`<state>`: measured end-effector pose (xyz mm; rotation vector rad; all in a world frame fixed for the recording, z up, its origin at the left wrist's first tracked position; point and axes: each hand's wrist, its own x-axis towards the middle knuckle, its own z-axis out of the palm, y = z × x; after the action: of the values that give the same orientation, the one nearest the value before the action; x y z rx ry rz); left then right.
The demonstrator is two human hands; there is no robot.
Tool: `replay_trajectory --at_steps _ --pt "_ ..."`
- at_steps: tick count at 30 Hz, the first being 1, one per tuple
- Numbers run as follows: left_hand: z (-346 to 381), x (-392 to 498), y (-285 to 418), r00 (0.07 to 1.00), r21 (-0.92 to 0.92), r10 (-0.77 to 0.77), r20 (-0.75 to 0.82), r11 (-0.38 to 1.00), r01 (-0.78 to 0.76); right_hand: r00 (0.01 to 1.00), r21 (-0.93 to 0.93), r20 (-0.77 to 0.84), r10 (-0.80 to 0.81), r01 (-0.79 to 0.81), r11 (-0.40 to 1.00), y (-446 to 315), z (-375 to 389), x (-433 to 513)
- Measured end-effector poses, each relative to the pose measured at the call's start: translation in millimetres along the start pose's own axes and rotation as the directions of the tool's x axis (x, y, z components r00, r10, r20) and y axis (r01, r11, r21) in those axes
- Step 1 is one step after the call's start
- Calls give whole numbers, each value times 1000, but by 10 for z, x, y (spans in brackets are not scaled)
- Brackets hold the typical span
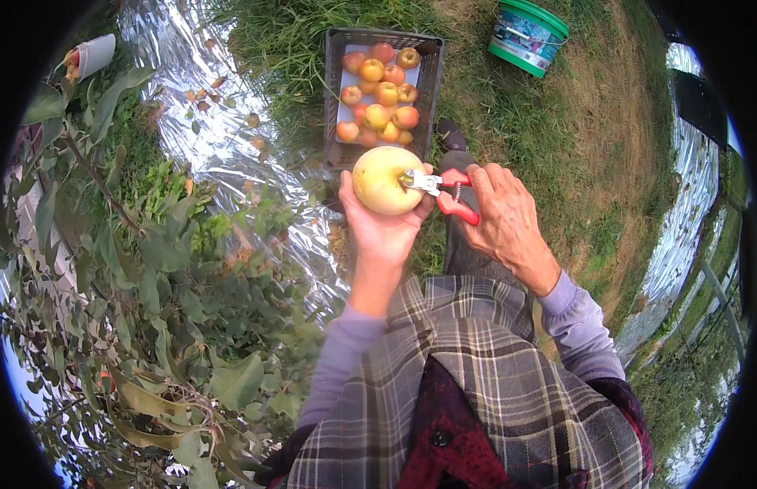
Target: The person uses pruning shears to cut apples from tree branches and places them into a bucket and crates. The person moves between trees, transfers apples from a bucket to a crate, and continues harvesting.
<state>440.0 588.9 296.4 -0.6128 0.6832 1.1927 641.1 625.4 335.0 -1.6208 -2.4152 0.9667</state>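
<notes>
A pale yellow apple rests in my left hand, its stem hollow turned to the right. My right hand holds small pruning snips with red handles and a coil spring. Their metal blades reach into the hollow, around or beside the stem; the exact contact is too small to tell. Just beyond the apple stands a dark plastic crate with a pale liner. Several red and yellow apples lie inside it.
A green-rimmed bucket with a wire handle stands on the grass at the upper right. Leafy branches crowd the left side. Crinkled reflective film covers ground there, and another strip runs along the right. A white container holding fruit is at upper left.
</notes>
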Motion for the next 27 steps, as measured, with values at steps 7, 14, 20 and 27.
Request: replay_trajectory --at_steps 7,14,20,27 --pt "-75 291 -106 993 62 3 -114 998 4 999 29 14 47 -47 998 250 183 41" --pt "-278 520 -134 988 79 -79 -135 993 90 993 31 72 89 -92 995 460 396 66" --pt "-446 704 -192 966 162 -42 -255 983 85 975 6 174 138 -141 990 597 673 6" --pt "-721 949 -122 954 193 -90 -285 970 149 935 212 300 189 -258 943 847 1018 62"
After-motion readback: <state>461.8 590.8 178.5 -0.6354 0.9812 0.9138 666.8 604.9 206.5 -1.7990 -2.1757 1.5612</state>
